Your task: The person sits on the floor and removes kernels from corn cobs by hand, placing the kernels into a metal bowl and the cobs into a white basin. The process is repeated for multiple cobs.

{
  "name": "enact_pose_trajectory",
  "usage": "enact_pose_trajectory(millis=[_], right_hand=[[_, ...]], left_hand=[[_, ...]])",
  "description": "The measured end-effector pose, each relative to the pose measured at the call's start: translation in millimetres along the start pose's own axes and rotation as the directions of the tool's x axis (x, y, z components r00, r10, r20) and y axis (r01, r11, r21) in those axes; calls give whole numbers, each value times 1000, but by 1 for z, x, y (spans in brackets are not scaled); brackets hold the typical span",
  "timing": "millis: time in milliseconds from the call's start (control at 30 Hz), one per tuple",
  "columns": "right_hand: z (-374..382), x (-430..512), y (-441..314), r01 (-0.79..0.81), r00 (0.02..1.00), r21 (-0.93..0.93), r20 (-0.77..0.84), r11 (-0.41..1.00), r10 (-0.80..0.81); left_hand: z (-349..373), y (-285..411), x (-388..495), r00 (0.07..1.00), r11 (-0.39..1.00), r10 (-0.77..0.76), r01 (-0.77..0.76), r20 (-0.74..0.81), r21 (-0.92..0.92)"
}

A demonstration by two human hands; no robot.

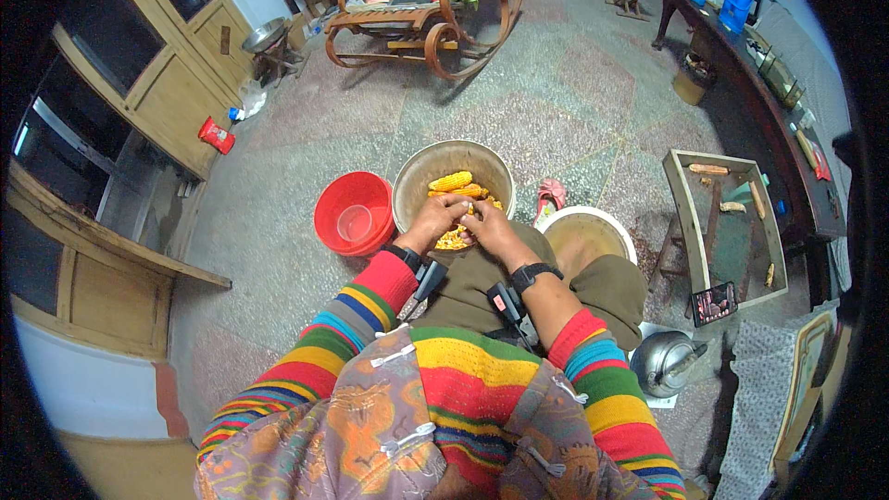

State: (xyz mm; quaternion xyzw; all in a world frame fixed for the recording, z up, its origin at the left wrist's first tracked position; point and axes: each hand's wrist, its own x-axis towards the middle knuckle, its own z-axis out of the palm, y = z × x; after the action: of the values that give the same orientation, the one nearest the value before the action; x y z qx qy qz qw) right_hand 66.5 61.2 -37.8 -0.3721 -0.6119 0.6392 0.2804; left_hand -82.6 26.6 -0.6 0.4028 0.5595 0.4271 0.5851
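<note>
Before me stands a wide metal basin (410, 184) with whole yellow corn cobs (451, 181) towards its far side and loose corn kernels (451, 241) nearer to me. My left hand (439, 217) and my right hand (496, 228) meet over the basin, fingertips close together. Between them shows a small part of a corn cob (471, 209), gripped by both hands; the fingers hide most of it. Each wrist wears a black strap with a small device attached.
Left of the basin is a red plastic basin (326, 212) holding a clear bowl (355, 223). On the right are a pale tub (625, 235), a metal kettle (663, 361), a phone (715, 304) and a wooden tray (684, 222) with several cobs. A rocking chair (396, 17) stands beyond.
</note>
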Motion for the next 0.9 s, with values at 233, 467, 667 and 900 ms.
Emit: enact_pose_trajectory(millis=[233, 467, 667, 900], right_hand=[[5, 2, 9, 76, 984, -410, -116, 909, -135], [8, -9, -1, 162, 960, -527, -112, 834, -257], [9, -10, -4, 166, 957, -492, -128, 855, -260], [5, -12, -8, 133, 961, -419, -165, 898, -220]], left_hand=[[6, -20, 9, 946, 943, 210, -128, -247, 308], [1, -39, 15, 899, 908, 306, -177, -314, 379], [-5, -41, 17, 889, 846, 350, -165, -295, 506], [-2, -31, -1, 991, 989, 16, -34, -130, -143]])
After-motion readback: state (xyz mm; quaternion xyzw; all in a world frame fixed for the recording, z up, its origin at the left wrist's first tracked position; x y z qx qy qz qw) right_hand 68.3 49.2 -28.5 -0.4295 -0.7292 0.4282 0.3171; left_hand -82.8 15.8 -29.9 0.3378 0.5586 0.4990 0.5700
